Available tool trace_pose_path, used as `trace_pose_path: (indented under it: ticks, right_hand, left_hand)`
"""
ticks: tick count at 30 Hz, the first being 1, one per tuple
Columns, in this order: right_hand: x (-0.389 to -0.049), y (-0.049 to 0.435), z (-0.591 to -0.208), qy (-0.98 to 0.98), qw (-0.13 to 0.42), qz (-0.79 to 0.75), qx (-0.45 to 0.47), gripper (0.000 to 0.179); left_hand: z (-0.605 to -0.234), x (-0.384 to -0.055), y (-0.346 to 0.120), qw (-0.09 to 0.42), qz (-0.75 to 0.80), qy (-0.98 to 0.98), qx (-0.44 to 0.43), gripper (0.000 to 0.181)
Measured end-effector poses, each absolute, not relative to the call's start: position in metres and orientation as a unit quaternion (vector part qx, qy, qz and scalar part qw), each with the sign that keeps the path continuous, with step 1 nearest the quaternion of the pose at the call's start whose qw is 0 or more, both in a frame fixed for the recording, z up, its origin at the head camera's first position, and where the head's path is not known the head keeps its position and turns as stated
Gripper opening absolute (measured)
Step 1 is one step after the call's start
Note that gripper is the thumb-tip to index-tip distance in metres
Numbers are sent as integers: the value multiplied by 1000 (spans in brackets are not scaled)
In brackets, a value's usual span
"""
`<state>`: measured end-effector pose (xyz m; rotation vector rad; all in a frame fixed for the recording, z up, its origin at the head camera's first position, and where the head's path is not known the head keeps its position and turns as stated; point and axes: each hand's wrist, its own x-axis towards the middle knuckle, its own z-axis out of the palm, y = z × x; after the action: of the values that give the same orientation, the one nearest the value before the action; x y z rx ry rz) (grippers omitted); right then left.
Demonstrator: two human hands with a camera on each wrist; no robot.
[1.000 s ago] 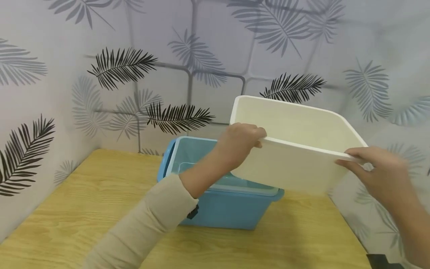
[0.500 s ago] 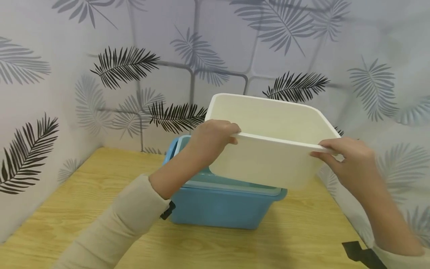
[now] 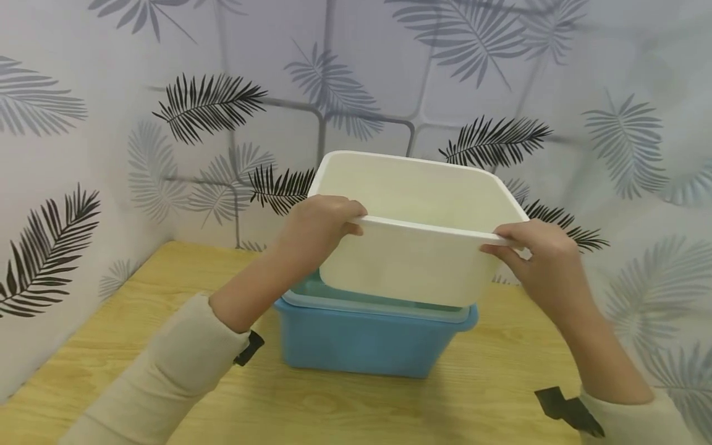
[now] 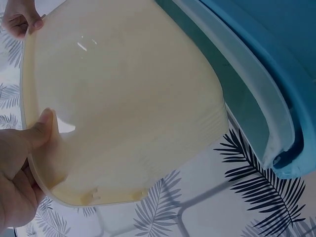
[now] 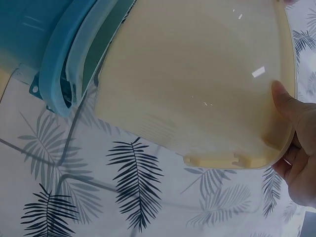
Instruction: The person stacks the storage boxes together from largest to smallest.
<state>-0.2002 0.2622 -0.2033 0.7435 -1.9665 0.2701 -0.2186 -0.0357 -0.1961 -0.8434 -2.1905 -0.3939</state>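
Both hands hold a cream-white plastic storage bin [image 3: 411,262] by its near rim, tilted, with its open top turned up toward the head camera. My left hand [image 3: 322,232] pinches the rim near the left corner; in the left wrist view its thumb [image 4: 42,131] lies against the bin's outer wall. At the right end my right hand [image 3: 539,259] pinches the same rim between thumb and fingers. Under it stands a blue bin [image 3: 361,343] with a paler, translucent bin [image 3: 378,309] nested inside. The cream bin's lower edge overlaps the nested bin's opening in the head view.
The blue bin stands on a wood-grain table [image 3: 139,334]. Behind and to the sides rises a pale wall covering [image 3: 378,62] printed with dark and grey leaves. Black straps [image 3: 567,411] show at both wrists.
The cream bin has moved left with both hands gripping it, from right of the blue bin to over it. The stacked bins below stay about where they were.
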Motion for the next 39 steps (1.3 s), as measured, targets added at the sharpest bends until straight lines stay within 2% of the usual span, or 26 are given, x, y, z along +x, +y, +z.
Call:
trace_pose_path:
  ticks: [14, 21, 27, 29, 35, 39]
  right_hand:
    - [-211, 249, -223, -807, 483, 125, 316, 49]
    - [-217, 249, -231, -806, 482, 128, 320, 28]
    - [-221, 248, -242, -797, 492, 127, 327, 46]
    - [-221, 248, -246, -797, 492, 125, 326, 48]
    - [-222, 244, -259, -804, 490, 123, 313, 25]
    - [-224, 242, -267, -805, 489, 131, 311, 26]
  left_hand:
    - [-214, -222, -48, 371, -151, -854, -331, 21]
    - [-222, -225, -49, 372, -148, -850, -342, 21]
    - [-231, -228, -50, 373, -147, -844, -355, 20]
    - [-234, -228, -51, 372, -146, -843, -359, 20]
    - [-244, -230, -54, 370, -143, -842, -365, 20]
    - [-253, -231, -55, 388, -130, -834, -371, 20]
